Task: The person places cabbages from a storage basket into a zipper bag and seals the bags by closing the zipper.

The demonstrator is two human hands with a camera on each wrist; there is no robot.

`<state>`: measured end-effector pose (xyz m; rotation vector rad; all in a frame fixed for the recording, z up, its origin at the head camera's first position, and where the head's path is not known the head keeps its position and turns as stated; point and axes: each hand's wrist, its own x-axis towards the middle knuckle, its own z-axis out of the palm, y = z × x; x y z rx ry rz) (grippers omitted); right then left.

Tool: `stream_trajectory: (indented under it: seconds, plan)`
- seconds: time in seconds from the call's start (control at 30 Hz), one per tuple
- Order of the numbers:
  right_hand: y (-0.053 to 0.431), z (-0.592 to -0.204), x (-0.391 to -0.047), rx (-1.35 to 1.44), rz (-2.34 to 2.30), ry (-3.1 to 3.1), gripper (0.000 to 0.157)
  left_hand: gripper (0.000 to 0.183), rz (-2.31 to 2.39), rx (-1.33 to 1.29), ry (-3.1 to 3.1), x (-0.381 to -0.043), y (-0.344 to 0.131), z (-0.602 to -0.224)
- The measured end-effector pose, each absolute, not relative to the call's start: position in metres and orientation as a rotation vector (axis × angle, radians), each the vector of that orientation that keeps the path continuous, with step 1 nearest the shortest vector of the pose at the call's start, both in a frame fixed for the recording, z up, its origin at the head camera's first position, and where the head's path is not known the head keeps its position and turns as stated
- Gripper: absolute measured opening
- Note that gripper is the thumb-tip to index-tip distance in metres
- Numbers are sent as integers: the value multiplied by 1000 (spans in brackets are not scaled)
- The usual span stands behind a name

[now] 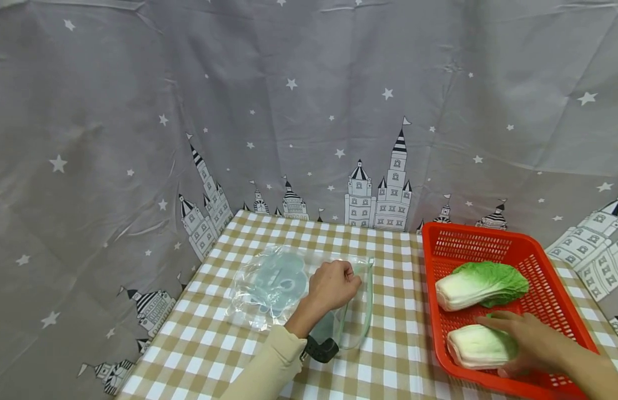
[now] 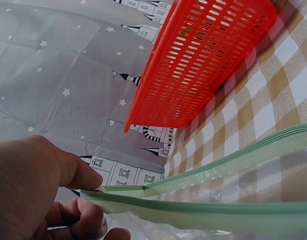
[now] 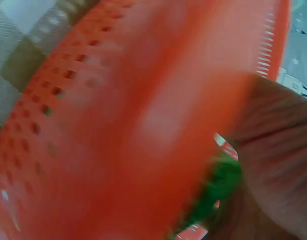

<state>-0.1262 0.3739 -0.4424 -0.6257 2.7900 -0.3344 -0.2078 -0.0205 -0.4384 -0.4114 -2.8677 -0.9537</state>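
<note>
My left hand pinches the green zip edge at one end of a clear zip-lock bag lying on the table. In the left wrist view, the bag's mouth gapes, its two green strips apart. My right hand reaches into a red basket and grips the nearer Chinese cabbage around its leafy end, the fingers above and the thumb at the near side. Another Chinese cabbage with green leaves lies behind it. The basket wall hides most of the cabbage in the right wrist view.
A brown-and-white checked cloth covers the table. The basket stands at the table's right side, its rim raised around the cabbages. Behind the table hangs a grey curtain printed with stars and castles. A black band sits on my left wrist.
</note>
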Motion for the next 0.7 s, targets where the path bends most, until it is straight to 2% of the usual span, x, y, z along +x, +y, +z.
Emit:
stream_trajectory:
  seconds: [0.17, 0.33, 0.47, 0.7]
  plan:
    - [372, -445, -125, -571, -268, 2808, 83, 20, -952, -418, -2867, -208, -21, -439]
    - [372, -437, -124, -638, -312, 2810, 75, 20, -941, -419, -2874, -208, -21, -439]
    - [368, -422, -123, -648, -313, 2843, 77, 19, -960, -428, -2863, -209, -21, -439]
    - [352, -388, -121, -497, -196, 2998, 84, 20, -983, -431, -2867, -209, -23, -435]
